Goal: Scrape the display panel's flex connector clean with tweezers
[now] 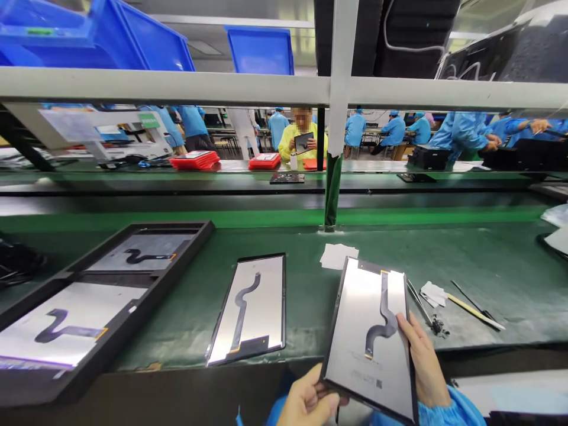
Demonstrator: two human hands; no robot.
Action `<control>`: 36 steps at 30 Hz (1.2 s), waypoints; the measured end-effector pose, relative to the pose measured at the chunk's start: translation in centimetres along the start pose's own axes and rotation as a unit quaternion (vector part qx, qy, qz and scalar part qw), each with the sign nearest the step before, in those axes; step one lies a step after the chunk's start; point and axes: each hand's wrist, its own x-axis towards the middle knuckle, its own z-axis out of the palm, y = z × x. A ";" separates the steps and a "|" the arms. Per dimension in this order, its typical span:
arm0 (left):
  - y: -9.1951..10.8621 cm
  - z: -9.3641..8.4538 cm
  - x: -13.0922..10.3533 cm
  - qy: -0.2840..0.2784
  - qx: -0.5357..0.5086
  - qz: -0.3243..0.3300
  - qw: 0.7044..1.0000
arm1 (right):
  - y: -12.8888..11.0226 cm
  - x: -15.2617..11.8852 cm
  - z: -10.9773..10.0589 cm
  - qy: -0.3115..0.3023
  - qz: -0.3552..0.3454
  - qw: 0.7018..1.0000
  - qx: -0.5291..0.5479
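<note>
I hold a flat display panel [359,331] with a grey back and a dark curved flex cable, tilted up over the near edge of the green bench. My left hand [307,402] grips its lower left corner. My right hand [423,361] holds its right edge, fingers resting on the back. A second identical panel [260,296] lies flat on the green mat [310,296] just left of it, apart from both hands.
A black tray [146,290] at left holds two more panels. Small white paper pieces [337,255], tweezers [417,302] and thin sticks [473,309] lie right of centre. A white post [339,118] stands behind. Across the conveyor, people in blue and yellow coats work; red trays [195,160] sit there.
</note>
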 end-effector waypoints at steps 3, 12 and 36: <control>0.9 0.4 0.1 0.010 -0.012 0.020 1.000 | -0.1 0.0 0.4 -0.011 0.000 1.000 0.015; 1.6 0.7 -0.1 0.036 -0.044 0.033 0.998 | -0.1 -0.5 1.3 -0.019 -0.031 0.999 -0.005; 1.5 1.0 0.1 0.095 -0.071 0.009 0.993 | 0.5 -0.3 2.1 0.003 -0.117 0.993 -0.015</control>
